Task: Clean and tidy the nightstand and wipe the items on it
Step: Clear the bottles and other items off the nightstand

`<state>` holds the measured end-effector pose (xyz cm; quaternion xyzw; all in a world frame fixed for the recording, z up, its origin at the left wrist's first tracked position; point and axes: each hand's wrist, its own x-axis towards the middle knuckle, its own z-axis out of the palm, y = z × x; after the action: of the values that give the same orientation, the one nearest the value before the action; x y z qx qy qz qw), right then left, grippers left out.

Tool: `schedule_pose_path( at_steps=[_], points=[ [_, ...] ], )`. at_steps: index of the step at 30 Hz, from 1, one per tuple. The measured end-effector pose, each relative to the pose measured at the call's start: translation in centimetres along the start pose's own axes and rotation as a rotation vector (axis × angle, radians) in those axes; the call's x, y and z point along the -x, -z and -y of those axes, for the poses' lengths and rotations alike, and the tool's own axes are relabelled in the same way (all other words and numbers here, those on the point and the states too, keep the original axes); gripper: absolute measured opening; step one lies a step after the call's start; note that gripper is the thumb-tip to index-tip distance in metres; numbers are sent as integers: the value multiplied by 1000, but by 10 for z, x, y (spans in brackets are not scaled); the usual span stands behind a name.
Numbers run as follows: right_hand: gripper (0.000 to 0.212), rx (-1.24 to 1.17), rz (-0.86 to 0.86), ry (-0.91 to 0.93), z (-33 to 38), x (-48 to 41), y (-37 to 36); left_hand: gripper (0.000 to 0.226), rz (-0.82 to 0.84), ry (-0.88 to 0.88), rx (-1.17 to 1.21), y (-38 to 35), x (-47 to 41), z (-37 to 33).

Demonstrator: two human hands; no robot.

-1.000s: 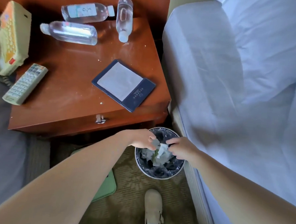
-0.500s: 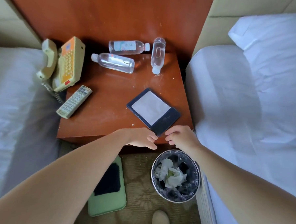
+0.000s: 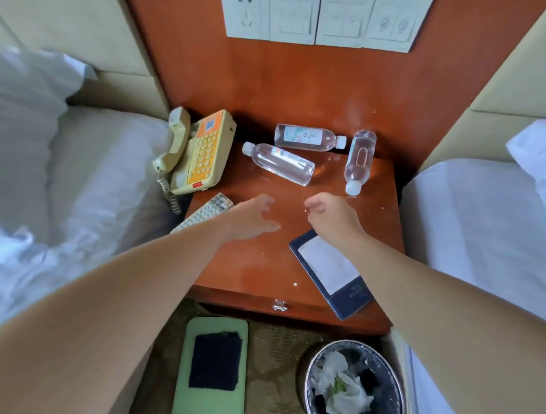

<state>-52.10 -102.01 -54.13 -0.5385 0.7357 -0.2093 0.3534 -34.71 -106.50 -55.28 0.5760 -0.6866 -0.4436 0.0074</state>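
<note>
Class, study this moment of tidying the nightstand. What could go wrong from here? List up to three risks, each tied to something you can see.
1. The bottles lie on their sides just beyond the left hand and right hand; a nudge may roll them off the nightstand.
2. The notepad sits at the front edge under the right forearm, above the bin; a brush could tip it in.
3. The remote lies at the left edge beside the left hand and could slide off.

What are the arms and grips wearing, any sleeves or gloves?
Left arm and right arm are bare to the frame edge, no sleeves. Left grip and right grip are bare hands: no gloves, rings, watch or wristband visible.
</note>
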Motion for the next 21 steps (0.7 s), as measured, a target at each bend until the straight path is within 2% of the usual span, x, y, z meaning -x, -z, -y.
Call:
schedule_pose_path(
  at_steps=[2, 5, 9, 15, 17, 19, 20, 21],
  points=[
    [42, 5, -18, 7, 10, -25, 2, 68, -108, 30, 109, 12, -15, -3],
    [55, 64, -45, 34, 18, -64, 2, 70, -181, 100, 327, 20, -41, -6],
    [67, 124, -45, 20, 19, -103, 0, 74, -207, 163, 469, 15, -72, -9],
    [70, 223, 68, -13, 12, -142, -8, 71, -221, 217, 646, 3, -106, -5],
    [68, 269, 116, -5, 7, -149, -11, 54, -207, 219, 709, -2, -114, -5],
    [64, 358, 103, 23, 2, -153, -15, 18, -173, 222, 778, -5, -119, -6],
    [60, 407, 83, 37, 1, -154, -18, 9, -177, 225, 808, -6, -122, -7],
    [57, 438, 69, 47, 0, -153, -21, 11, -194, 235, 828, -7, -124, -8]
  ],
)
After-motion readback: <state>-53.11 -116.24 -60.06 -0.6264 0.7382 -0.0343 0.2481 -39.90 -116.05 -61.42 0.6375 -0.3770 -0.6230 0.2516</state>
